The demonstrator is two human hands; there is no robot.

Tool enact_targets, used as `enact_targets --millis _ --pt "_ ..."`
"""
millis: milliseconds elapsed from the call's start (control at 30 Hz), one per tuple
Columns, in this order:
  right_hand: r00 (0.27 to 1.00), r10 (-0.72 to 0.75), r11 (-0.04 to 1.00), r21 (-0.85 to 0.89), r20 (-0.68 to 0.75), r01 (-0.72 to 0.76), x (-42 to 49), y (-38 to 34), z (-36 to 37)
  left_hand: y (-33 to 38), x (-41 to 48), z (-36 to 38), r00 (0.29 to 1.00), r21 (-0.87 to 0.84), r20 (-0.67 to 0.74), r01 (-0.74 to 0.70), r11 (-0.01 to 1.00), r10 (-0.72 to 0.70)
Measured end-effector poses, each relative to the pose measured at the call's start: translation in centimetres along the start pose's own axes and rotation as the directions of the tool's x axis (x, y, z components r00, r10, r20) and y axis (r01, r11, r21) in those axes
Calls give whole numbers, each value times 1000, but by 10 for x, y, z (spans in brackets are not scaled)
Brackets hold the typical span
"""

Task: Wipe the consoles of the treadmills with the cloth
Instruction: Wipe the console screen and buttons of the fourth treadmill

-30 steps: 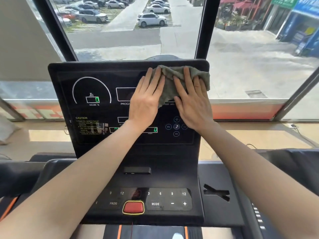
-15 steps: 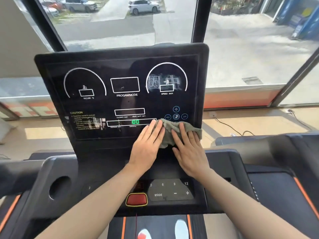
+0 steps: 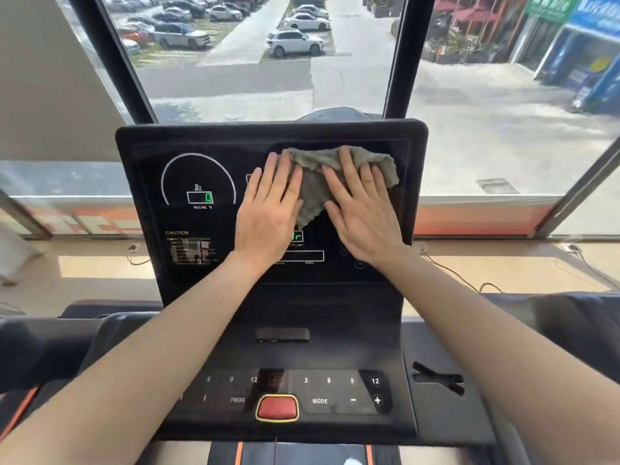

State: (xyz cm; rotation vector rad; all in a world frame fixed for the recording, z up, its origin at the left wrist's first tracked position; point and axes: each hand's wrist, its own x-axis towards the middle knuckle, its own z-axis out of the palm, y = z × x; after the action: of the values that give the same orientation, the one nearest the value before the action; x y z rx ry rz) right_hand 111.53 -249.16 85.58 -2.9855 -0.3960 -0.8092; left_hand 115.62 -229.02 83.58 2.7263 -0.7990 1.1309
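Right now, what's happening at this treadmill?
A person is pressing a crumpled grey cloth against the upper right of the black treadmill console screen. The right hand lies flat on the cloth, and the left hand lies flat at its left edge, fingers straight. The yellow-rimmed red button on the lower panel is untouched.
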Motion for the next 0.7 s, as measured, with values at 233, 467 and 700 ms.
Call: enact_targets --millis 233,467,700 --pt "1000 -22 1000 -6 -16 22 20 -28 4 -23 -3 -10 998 -4 0 59 998 -59" --pt "979 -103 994 52 174 96 -76 -72 62 -28 -117 8 988 31 155 -18 999 13" --pt "945 -136 989 90 296 114 -111 -98 85 -33 -170 12 966 21 255 -43 999 36"
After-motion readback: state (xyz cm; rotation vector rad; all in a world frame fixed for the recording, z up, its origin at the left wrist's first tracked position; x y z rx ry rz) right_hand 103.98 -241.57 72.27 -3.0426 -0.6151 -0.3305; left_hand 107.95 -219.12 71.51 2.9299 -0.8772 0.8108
